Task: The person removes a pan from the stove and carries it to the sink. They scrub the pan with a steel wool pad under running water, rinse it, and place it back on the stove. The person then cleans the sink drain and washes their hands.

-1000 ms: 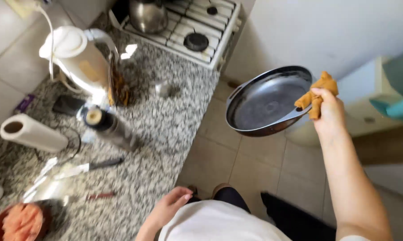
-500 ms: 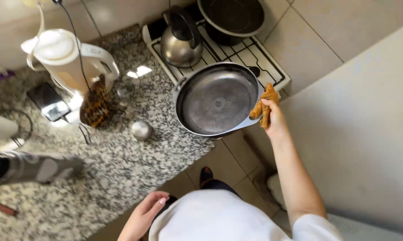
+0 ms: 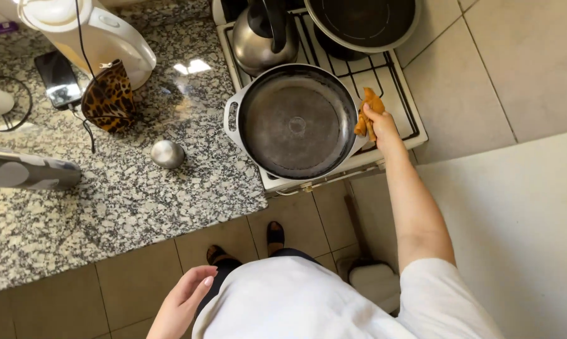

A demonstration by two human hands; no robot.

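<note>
My right hand (image 3: 380,123) grips the right handle of a round, dark metal pan (image 3: 296,123) through an orange cloth (image 3: 369,112). The pan rests on the front of a white gas stove (image 3: 396,94); its inside looks bare. My left hand (image 3: 184,300) hangs by my hip with fingers loosely apart, holding nothing. A steel kettle (image 3: 261,37) stands just behind the pan, and a dark frying pan (image 3: 364,22) sits on the rear right burner.
To the left is a speckled granite counter (image 3: 120,194) with a white electric kettle (image 3: 89,31), a phone (image 3: 57,78), a leopard-print pouch (image 3: 109,97), a small steel ball-shaped object (image 3: 168,154) and a patterned grey bottle (image 3: 26,169). A white surface (image 3: 516,238) fills the right.
My right hand swung the pan from out over the floor leftward and set it down on the stove's front burner. My view shifted from the counter toward the stove. The left hand stayed low.
</note>
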